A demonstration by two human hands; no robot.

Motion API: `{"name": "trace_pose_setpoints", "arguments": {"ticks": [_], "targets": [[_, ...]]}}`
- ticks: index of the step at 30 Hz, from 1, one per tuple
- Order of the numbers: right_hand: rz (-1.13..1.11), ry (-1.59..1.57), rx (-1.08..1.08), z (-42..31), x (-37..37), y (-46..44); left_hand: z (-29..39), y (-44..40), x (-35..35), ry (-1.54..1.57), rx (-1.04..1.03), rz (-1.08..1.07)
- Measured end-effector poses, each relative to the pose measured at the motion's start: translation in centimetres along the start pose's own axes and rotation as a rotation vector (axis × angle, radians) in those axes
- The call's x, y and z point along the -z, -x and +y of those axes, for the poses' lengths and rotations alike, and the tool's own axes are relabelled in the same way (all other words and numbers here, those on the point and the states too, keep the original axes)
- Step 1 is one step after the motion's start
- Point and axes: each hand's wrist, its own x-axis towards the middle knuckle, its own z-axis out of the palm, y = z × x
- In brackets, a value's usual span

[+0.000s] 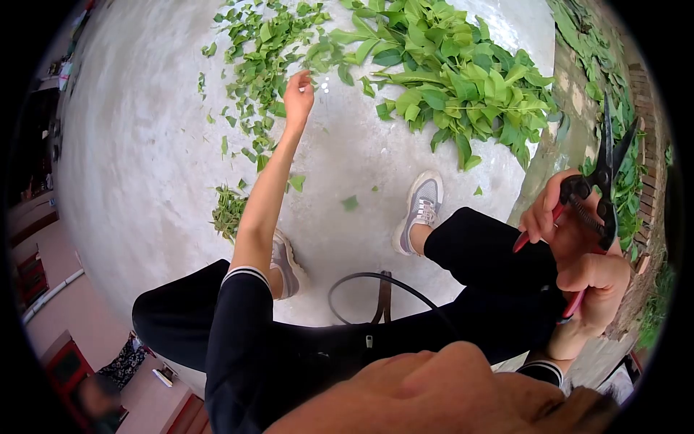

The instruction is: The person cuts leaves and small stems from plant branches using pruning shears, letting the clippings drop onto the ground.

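My right hand (589,246) is wrapped round the red-handled pruning shears (603,181) at the right side, blades up and slightly apart, a coil spring showing between the handles. My left hand (298,100) reaches forward over the concrete floor, its fingers loosely bent and a little apart, with nothing visible in them. Just beyond its fingertips are blurred green leaf pieces (323,54). Cut leaf pieces (249,94) lie scattered to the left of that hand. To its right spreads a large heap of leafy green cuttings (463,79).
A small bunch of stalks (228,211) lies beside my left shoe (288,264). My right shoe (421,206) rests below the leaf heap. A dark curved hoop (376,275) is between my legs. More leaves (585,40) line the brick edging at the right.
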Motion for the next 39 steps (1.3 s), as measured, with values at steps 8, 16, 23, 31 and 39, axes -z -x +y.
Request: {"name": "trace_pose_setpoints", "arguments": {"ticks": [8,16,23,31,39], "targets": [[0.06,0.032,-0.055,0.7,0.9,-0.6,0.4,9.5,-4.3,-0.064,0.71,-1.152],[0.03,0.035,-0.061,0.1,1.2,-0.7,3.1,-6.8,-14.0,-0.325,-0.363,-0.229],[0.133,-0.024,0.012,0.0,0.7,-0.3,2.6,-0.7,-18.3,-0.918,-0.392,-0.335],[-0.209,-0.222,0.181,-0.1,5.7,0.6,27.1,-0.8,-11.9,-0.657,-0.954,-0.19],[-0.252,-0.307,0.354,-1.2,7.6,3.6,38.4,5.7,-13.2,-0.387,-0.841,-0.002]]}}
